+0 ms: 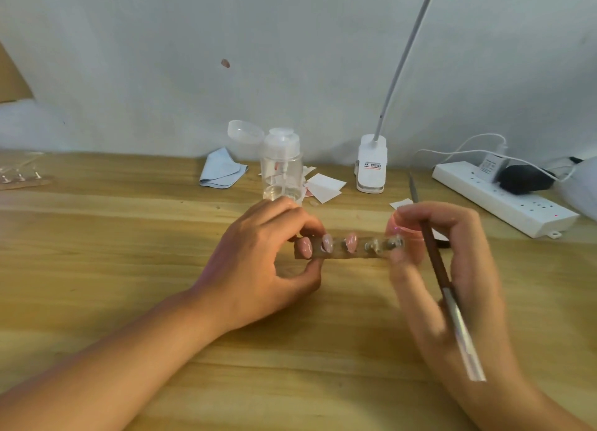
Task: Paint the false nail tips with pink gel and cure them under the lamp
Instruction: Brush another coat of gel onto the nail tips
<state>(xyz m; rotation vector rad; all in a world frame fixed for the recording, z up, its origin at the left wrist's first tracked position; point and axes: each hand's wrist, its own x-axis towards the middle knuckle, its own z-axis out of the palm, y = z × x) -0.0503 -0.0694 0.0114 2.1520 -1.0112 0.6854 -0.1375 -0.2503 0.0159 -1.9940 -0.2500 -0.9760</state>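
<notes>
- Wooden table (pixel 129 237) by a pale wall (pixel 290 43): one pump bottle (pixel 282 166), one clip lamp (pixel 371 164), one power strip (pixel 504 198).
- Left hand (pixel 261 259) pinches one clear strip's (pixel 339 257) left end, mid-table: three pink nail tips (pixel 327 243), two bare posts (pixel 371 246).
- Right hand (pixel 452 269), blurred, curls round one brush (pixel 442 275).

A clear plastic strip (pixel 337 253) was held level, three glossy pink oval false nail tips (pixel 328 244) on its left, two right pegs (pixel 370 246) bare
</notes>
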